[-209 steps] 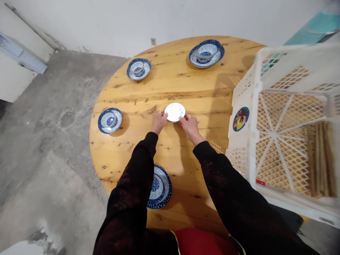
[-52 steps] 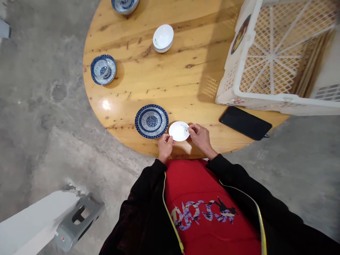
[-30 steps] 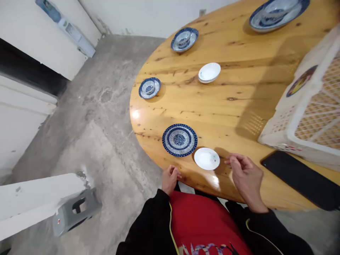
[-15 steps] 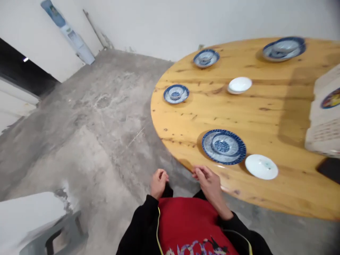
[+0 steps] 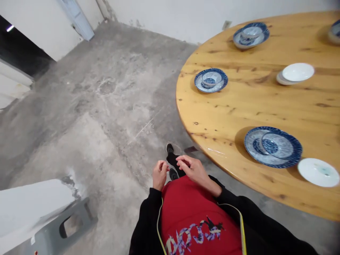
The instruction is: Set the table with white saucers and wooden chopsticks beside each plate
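My left hand (image 5: 160, 175) is held in front of my red shirt, its fingers curled in and no object showing in it. Close by on the right, my right hand (image 5: 193, 170) is bent the same way, thumb and fingertips drawn together, also with nothing visible in it. A small gap separates the two hands, and neither touches the table. Nearest to my right hand on the wooden table (image 5: 212, 127) is a blue-and-white plate (image 5: 289, 156) with a bowl (image 5: 276, 144) on it. Beside that plate lies a white dish (image 5: 318, 173).
Farther along the table are a small blue-rimmed plate (image 5: 198, 83), another plate with a bowl (image 5: 251, 33) and white bowls (image 5: 297, 72). A grey plastic stool (image 5: 53, 230) stands at lower left on the concrete floor (image 5: 119, 106). A dark doorway (image 5: 21, 49) is at far left.
My view has swung so that the table and dishes sit farther right. My right hand has moved away from the table edge, closer to my left hand.
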Demonstrator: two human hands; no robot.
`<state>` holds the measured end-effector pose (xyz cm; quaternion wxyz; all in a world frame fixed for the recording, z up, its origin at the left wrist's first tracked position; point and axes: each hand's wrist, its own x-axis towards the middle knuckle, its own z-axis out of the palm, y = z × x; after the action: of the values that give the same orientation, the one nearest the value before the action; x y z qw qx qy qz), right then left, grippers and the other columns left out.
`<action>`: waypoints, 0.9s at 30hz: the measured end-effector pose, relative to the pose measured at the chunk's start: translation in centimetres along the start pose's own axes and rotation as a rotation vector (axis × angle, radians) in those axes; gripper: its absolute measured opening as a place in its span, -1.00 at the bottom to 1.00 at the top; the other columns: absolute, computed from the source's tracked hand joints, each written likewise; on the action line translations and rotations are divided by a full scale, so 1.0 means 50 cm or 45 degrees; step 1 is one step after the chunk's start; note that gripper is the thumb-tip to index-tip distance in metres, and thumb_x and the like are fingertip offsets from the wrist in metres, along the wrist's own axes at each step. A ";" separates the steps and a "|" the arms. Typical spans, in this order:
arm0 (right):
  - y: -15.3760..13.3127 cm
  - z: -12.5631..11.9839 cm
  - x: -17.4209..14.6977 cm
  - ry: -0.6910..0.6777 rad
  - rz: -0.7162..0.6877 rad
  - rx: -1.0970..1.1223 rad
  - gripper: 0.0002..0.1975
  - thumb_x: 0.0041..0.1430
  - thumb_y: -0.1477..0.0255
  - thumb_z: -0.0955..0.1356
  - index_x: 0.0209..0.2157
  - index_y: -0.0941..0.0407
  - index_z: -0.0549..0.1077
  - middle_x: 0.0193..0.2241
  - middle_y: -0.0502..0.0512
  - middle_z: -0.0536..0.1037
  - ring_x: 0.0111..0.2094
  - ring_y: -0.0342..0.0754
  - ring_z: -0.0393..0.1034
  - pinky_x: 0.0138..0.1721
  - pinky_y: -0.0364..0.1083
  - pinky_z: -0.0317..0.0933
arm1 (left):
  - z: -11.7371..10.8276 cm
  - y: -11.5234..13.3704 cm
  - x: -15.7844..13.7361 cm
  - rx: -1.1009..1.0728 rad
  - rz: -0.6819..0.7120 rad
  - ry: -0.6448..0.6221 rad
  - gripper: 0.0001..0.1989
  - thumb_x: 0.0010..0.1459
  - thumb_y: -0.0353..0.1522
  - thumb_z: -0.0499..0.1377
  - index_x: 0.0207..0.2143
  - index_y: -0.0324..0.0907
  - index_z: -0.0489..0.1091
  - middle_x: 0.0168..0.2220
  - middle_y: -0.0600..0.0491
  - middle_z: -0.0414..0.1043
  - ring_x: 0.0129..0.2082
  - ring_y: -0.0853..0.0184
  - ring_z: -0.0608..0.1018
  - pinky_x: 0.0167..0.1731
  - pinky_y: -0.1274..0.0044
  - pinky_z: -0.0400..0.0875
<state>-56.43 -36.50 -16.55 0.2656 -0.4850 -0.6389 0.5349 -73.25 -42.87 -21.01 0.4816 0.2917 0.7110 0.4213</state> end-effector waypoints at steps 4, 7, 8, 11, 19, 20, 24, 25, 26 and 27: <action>-0.009 0.037 0.094 -0.084 -0.070 -0.032 -0.73 0.28 0.28 0.24 -0.26 0.09 0.52 -0.41 0.07 0.59 -0.43 -0.05 0.45 -0.37 -0.11 0.29 | -0.040 0.025 0.081 0.021 0.037 0.024 -0.65 0.21 -0.04 0.17 -0.33 -0.14 0.39 -0.38 0.04 0.49 -0.38 0.30 0.57 -0.27 0.48 0.50; -0.020 0.048 0.187 -0.050 -0.102 0.026 -0.72 0.28 0.29 0.24 -0.30 0.09 0.54 -0.44 0.06 0.56 -0.46 -0.08 0.40 -0.41 -0.13 0.22 | -0.067 0.060 0.170 0.072 0.069 0.033 -0.62 0.21 0.00 0.18 -0.33 -0.14 0.41 -0.38 0.03 0.48 -0.34 0.27 0.58 -0.25 0.45 0.53; -0.027 0.048 0.220 -0.024 -0.109 0.043 -0.72 0.29 0.29 0.24 -0.32 0.09 0.54 -0.46 0.05 0.54 -0.48 -0.08 0.37 -0.43 -0.14 0.19 | -0.073 0.076 0.203 0.090 0.076 0.020 -0.60 0.20 0.02 0.18 -0.34 -0.14 0.41 -0.38 0.03 0.48 -0.33 0.26 0.59 -0.25 0.44 0.54; -0.056 0.041 0.321 0.094 -0.109 0.073 -0.72 0.30 0.31 0.25 -0.35 0.10 0.54 -0.48 0.04 0.52 -0.49 -0.09 0.33 -0.44 -0.14 0.12 | -0.086 0.135 0.305 0.143 0.107 -0.063 -0.55 0.17 0.08 0.20 -0.35 -0.14 0.42 -0.39 0.02 0.46 -0.32 0.24 0.60 -0.26 0.44 0.55; -0.114 -0.007 0.502 0.406 -0.072 0.057 -0.75 0.30 0.37 0.23 -0.31 0.10 0.52 -0.47 0.02 0.53 -0.48 -0.10 0.33 -0.40 -0.13 0.13 | -0.065 0.286 0.529 0.278 0.244 -0.291 -0.60 0.18 0.02 0.19 -0.30 -0.14 0.45 -0.36 0.03 0.49 -0.35 0.29 0.57 -0.25 0.46 0.53; -0.113 -0.009 0.512 0.436 -0.067 0.043 -0.75 0.31 0.37 0.23 -0.31 0.10 0.52 -0.46 0.03 0.53 -0.46 -0.09 0.36 -0.38 -0.13 0.14 | -0.056 0.298 0.550 0.297 0.263 -0.327 -0.60 0.18 0.01 0.19 -0.30 -0.14 0.45 -0.37 0.03 0.50 -0.37 0.29 0.57 -0.25 0.46 0.52; -0.107 -0.017 0.539 0.585 -0.009 0.005 -0.77 0.27 0.39 0.23 -0.30 0.10 0.50 -0.44 0.06 0.57 -0.43 -0.07 0.40 -0.37 -0.11 0.16 | -0.006 0.342 0.626 0.388 0.321 -0.559 -0.63 0.20 -0.02 0.17 -0.37 -0.14 0.43 -0.40 0.02 0.51 -0.41 0.27 0.57 -0.32 0.46 0.51; -0.106 -0.021 0.546 0.634 0.020 0.014 -0.77 0.27 0.38 0.23 -0.30 0.10 0.50 -0.44 0.06 0.57 -0.44 -0.07 0.39 -0.37 -0.12 0.16 | 0.009 0.354 0.645 0.408 0.337 -0.627 -0.64 0.21 -0.03 0.16 -0.37 -0.15 0.43 -0.40 0.02 0.51 -0.40 0.27 0.57 -0.32 0.46 0.51; -0.105 -0.026 0.553 0.685 0.049 0.029 -0.77 0.28 0.37 0.22 -0.29 0.10 0.50 -0.44 0.06 0.56 -0.44 -0.07 0.39 -0.37 -0.12 0.17 | 0.025 0.367 0.664 0.427 0.358 -0.700 -0.65 0.23 -0.05 0.15 -0.36 -0.15 0.42 -0.39 0.02 0.51 -0.39 0.27 0.58 -0.31 0.47 0.51; -0.106 -0.031 0.561 0.737 0.079 0.047 -0.76 0.29 0.35 0.22 -0.28 0.11 0.50 -0.44 0.06 0.56 -0.45 -0.08 0.38 -0.38 -0.12 0.17 | 0.039 0.382 0.684 0.443 0.385 -0.774 -0.66 0.24 -0.07 0.14 -0.35 -0.15 0.42 -0.38 0.02 0.50 -0.37 0.27 0.58 -0.30 0.47 0.51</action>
<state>-67.76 -10.24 -16.18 0.4290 -0.6319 -0.5115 0.3937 -83.76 -5.12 -19.57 0.5462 0.5822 0.5456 0.2550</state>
